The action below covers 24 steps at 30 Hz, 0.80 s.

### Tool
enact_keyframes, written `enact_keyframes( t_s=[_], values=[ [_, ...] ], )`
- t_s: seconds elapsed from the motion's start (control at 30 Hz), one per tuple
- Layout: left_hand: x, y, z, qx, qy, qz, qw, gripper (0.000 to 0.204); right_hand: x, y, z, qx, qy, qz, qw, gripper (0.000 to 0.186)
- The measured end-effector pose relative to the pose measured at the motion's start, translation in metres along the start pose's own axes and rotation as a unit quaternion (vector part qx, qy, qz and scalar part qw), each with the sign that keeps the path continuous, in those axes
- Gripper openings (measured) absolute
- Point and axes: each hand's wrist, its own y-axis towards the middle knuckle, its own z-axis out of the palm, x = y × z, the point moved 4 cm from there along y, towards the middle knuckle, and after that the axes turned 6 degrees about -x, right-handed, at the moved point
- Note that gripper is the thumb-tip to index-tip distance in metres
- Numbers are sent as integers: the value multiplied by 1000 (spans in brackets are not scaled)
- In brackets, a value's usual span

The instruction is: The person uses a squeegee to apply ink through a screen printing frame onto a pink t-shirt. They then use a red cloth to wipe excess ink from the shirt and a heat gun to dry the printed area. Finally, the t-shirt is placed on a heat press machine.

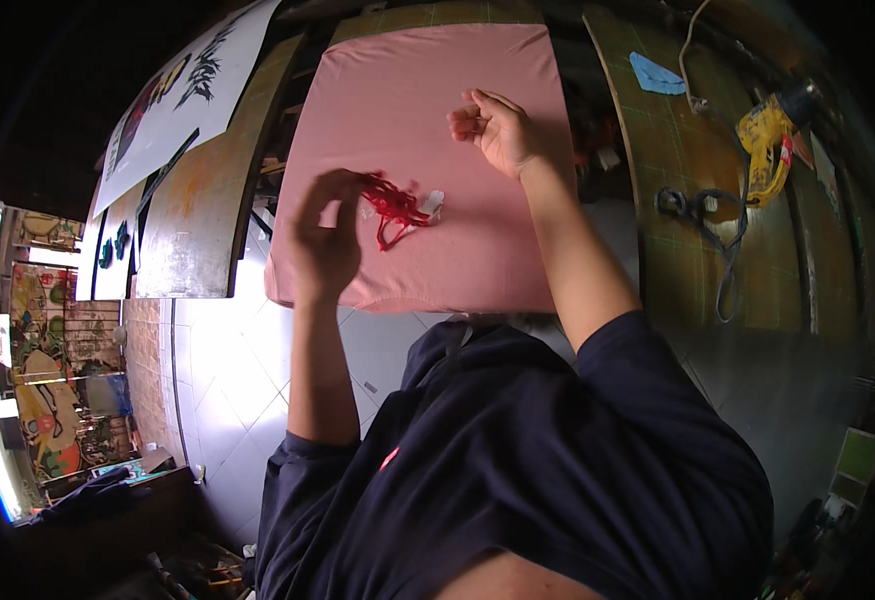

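Observation:
A tangled piece of red cut material (pixel 396 205) hangs from the pinched fingertips of my left hand (pixel 328 225), blurred at the top where it meets them. Beside it, partly behind it, is a small white piece (pixel 434 205). Both are over a pink T-shirt (pixel 418 100) stretched flat on a board, its neckline toward me. My right hand (pixel 493 130) is raised over the shirt's upper right, palm partly turned inward, fingers loosely curved and apart with nothing visible in them.
Left, a wooden board (pixel 183 250) carries a printed white sheet (pixel 198 60) and dark strips. Right, another board (pixel 678 260) holds a yellow heat gun (pixel 763 150), cord and blue scrap (pixel 656 75). A tiled floor (pixel 218 370) shows below.

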Motion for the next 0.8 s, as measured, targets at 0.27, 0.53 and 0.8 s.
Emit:
enact_keyframes(
  t_s=[0.27, 0.53, 0.8],
  values=[
    [-39, 29, -36, -164, -168, -12, 972, 11, 4, -4, -1, -10, -14, -11, 1000, 22],
    [-11, 7, -6, -31, 44, 72, 996, 18, -2, -5, -3, -15, -13, -11, 1000, 23],
    [26, -38, 39, 146, 156, -32, 976, 28, 3, -2, 4, -14, -35, -2, 999, 26]
  ],
)
